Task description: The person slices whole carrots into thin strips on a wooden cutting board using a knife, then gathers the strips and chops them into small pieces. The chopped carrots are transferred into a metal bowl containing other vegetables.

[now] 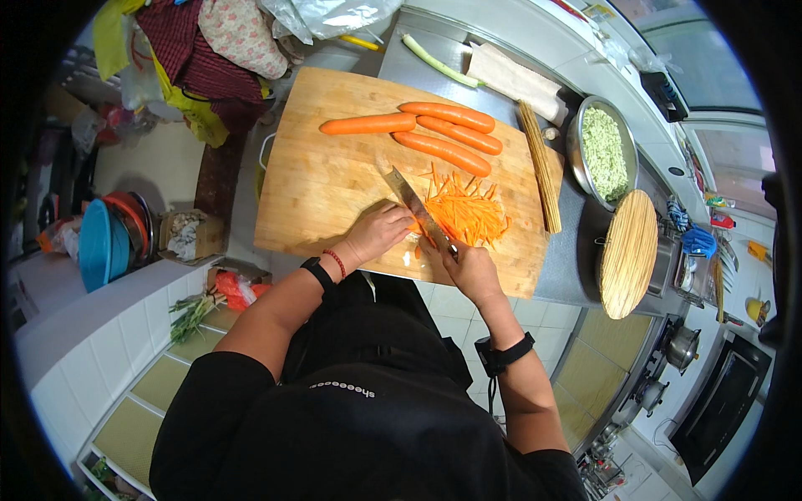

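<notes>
My right hand (pixel 472 270) grips the handle of a kitchen knife (pixel 410 199), whose broad blade slants away to the upper left over a wooden cutting board (pixel 307 181). Close against the blade's left side, my left hand (pixel 381 233) presses down a piece of carrot (pixel 413 227), mostly covered by the fingers. A heap of carrot shreds (pixel 473 213) lies directly right of the blade. Beyond it rest several whole peeled carrots (pixel 442 153), three side by side and one further left.
Along the board's right edge lies a rolled bamboo mat (pixel 540 169). Further right stand a metal bowl of pale green shreds (pixel 601 150) and a round woven lid (pixel 628 253). A green onion stalk (pixel 438 62) and a folded cloth (pixel 517 81) lie behind the board.
</notes>
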Motion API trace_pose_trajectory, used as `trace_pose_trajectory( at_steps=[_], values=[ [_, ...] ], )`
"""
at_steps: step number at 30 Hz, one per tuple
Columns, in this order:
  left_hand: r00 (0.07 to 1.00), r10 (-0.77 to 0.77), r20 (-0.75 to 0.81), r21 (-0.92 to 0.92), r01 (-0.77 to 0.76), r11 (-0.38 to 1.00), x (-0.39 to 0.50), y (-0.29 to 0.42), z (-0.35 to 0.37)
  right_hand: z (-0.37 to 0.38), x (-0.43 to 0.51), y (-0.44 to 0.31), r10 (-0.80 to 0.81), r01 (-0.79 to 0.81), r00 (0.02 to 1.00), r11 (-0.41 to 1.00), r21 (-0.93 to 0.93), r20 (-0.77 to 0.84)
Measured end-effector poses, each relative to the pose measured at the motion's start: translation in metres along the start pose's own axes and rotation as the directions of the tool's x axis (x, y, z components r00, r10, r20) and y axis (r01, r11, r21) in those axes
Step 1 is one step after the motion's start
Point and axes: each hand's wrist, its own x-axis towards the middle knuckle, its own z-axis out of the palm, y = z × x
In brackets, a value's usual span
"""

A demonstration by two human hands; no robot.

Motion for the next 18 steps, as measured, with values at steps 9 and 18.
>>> trace_pose_trajectory(
  at_steps=[9,18],
  values=[
    [0.999,-0.015,0.039,0.022,0.014,1.0,0.001,0.0,-0.001,0.035,0.012,0.004,0.051,-0.047,0.997,0.996,0.076,-0.051],
    [0.999,-0.011,0.031,0.041,0.009,0.999,0.001,0.003,-0.003,0.013,0.006,0.003,-0.016,0.02,0.999,0.993,0.117,-0.039]
  ],
)
